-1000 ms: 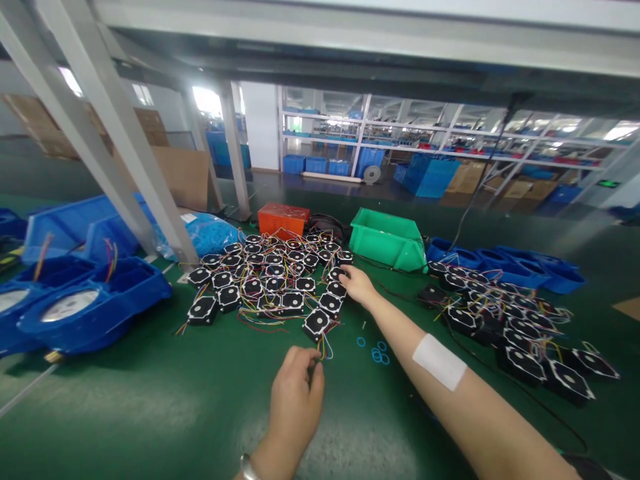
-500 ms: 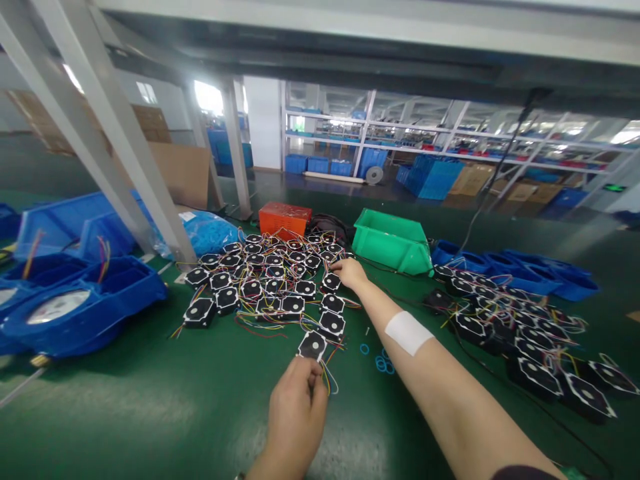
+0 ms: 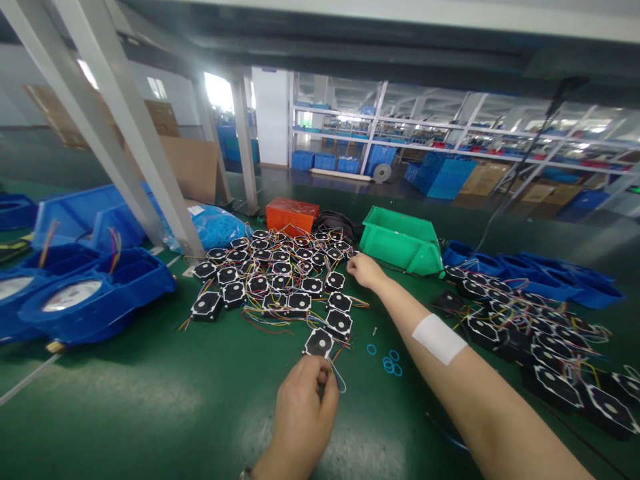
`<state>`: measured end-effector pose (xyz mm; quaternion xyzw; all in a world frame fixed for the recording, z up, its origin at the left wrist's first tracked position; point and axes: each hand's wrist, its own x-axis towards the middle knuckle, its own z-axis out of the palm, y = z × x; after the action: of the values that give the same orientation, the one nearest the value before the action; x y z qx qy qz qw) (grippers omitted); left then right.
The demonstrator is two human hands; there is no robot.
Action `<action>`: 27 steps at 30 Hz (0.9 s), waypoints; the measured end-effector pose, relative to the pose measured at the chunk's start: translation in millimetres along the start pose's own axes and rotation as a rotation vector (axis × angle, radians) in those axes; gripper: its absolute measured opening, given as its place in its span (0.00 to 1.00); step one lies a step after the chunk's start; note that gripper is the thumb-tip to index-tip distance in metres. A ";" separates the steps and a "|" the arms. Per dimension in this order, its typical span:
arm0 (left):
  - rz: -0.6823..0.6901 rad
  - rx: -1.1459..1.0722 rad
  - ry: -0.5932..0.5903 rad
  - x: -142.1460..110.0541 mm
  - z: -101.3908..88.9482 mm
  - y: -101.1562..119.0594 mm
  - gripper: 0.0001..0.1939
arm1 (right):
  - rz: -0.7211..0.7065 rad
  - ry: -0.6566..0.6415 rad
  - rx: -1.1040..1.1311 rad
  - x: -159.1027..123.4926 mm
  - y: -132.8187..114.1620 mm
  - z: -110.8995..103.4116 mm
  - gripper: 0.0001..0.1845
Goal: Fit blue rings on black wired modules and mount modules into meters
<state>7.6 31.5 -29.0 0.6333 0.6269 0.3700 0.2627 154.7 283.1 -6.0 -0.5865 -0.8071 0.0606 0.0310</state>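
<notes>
Many black square motor-like units with white corners and coloured wires lie spread on the green surface. My left hand point(image 3: 306, 400) is curled at the front edge of the nearest unit point(image 3: 319, 343), beside its loose wires point(image 3: 340, 377). Whatever its fingers hold is hidden. My right hand point(image 3: 367, 271) reaches further out, with fingertips pinched at the right edge of the group, near wires and above a unit point(image 3: 335, 281). What lies in that pinch is too small to name. A white patch point(image 3: 439, 339) covers part of my right forearm.
Blue rings point(image 3: 389, 364) and a small screw-like piece point(image 3: 375, 331) lie right of the nearest unit. Beyond stand a green bin point(image 3: 400, 243) and an orange box point(image 3: 292, 216). Blue housings point(image 3: 95, 293) are at left; more wired units point(image 3: 550, 347) at right. A metal post point(image 3: 135, 127) rises at left.
The view has shifted slightly, so most things appear further right. My right hand has drawn a little to the right of the wired units. My left hand stays by the nearest unit.
</notes>
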 end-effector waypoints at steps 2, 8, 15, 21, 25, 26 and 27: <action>0.016 0.010 0.002 0.7 -0.2 1.3 0.05 | 0.055 0.038 -0.028 -4.2 9.3 -4.1 0.13; 0.092 0.035 0.015 0.9 -2.6 1.8 0.05 | 0.113 0.019 -0.071 -3.7 14.9 0.9 0.13; 0.124 0.053 0.019 0.9 -3.9 1.7 0.05 | 0.081 -0.022 -0.091 -4.2 15.1 -0.7 0.15; 0.117 0.058 -0.001 0.9 -4.4 1.7 0.06 | 0.071 -0.146 -0.067 -6.2 12.1 -8.2 0.14; 0.119 0.069 0.003 1.3 -5.1 1.6 0.06 | 0.010 -0.258 -0.016 -37.0 5.0 -11.7 0.09; 0.122 0.069 0.004 1.4 -4.9 1.3 0.06 | -0.003 -0.293 0.000 -48.1 4.2 -14.6 0.07; 0.125 0.068 0.004 1.5 -4.5 1.0 0.06 | -0.012 -0.329 0.017 -58.7 4.3 -19.2 0.06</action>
<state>4.5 32.3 -25.4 0.6791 0.5987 0.3657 0.2159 179.3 229.8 13.6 -0.5635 -0.8043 0.1624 -0.0964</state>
